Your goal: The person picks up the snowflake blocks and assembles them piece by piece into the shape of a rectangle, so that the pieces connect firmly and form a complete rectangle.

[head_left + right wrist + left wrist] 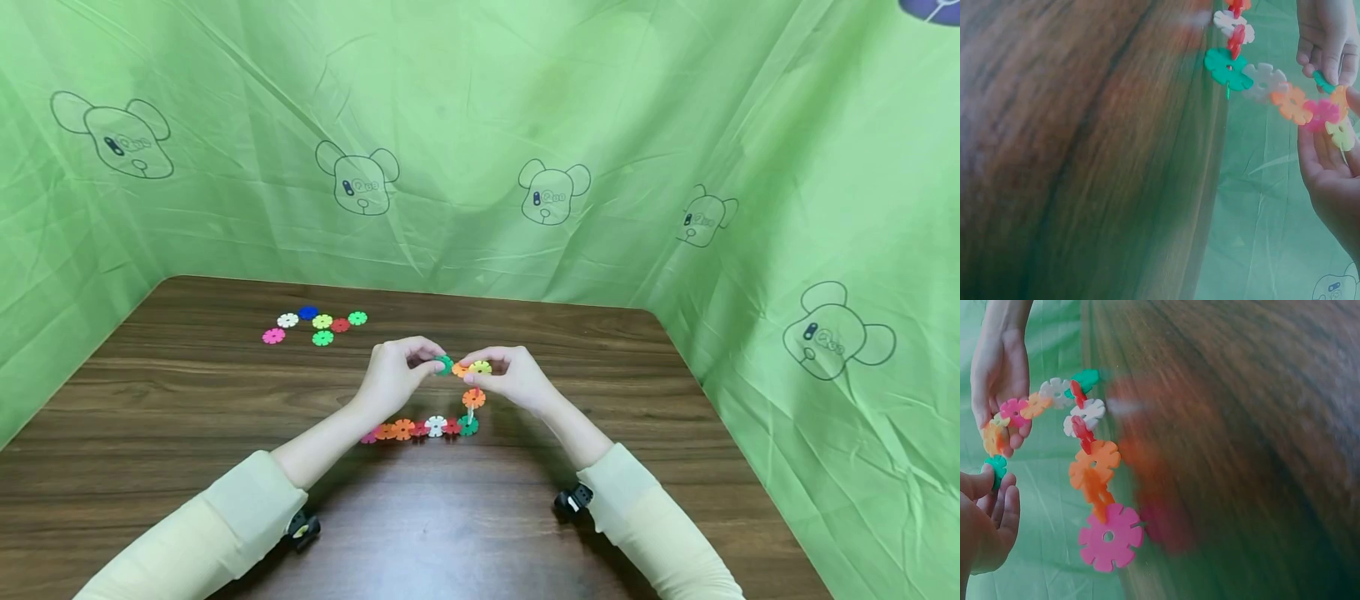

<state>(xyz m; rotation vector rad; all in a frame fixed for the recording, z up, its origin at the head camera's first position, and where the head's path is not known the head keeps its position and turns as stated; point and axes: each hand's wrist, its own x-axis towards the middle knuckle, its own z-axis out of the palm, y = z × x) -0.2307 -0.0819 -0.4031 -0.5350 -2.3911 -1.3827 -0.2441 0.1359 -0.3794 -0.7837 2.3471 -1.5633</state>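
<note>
My left hand (392, 375) pinches a green notched flower disc (445, 365) between thumb and fingers. Facing it, my right hand (517, 379) holds the upper end of a chain of interlocked discs, at an orange disc (460, 368) beside a yellow one (482, 367). The green and orange discs are very close; whether they touch I cannot tell. From the right hand the chain drops through a pink disc (1322, 114) and another orange disc (473, 399) to a green corner disc (468, 426). It then runs left along the tabletop to a pink end disc (1111, 537).
Loose discs lie at the back left of the brown wooden table (187, 367), among them a white (287, 320), a blue (308, 313) and a pink one (273, 336). Green cloth (465, 108) with printed bear heads hangs around the table's back and sides.
</note>
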